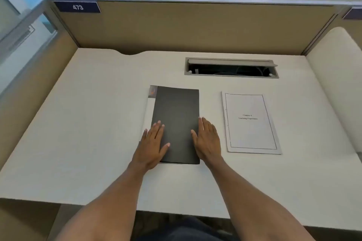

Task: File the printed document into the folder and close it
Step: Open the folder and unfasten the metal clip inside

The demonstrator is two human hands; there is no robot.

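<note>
1. My left hand (151, 143) lies flat, fingers spread, on the near left part of the flat dark grey cardboard folder (176, 123); it presses and grasps nothing.
2. My right hand (207, 139) lies open at the folder's right edge, holding nothing yet.
3. I judge this is the opening step: next, the right fingers must lift that edge while the left steadies.
4. Right of my right hand, apart from it, the white printed document (250, 123) waits on the white desk (88, 123).
5. Beyond both hands is a grey cable tray (231, 67).
</note>
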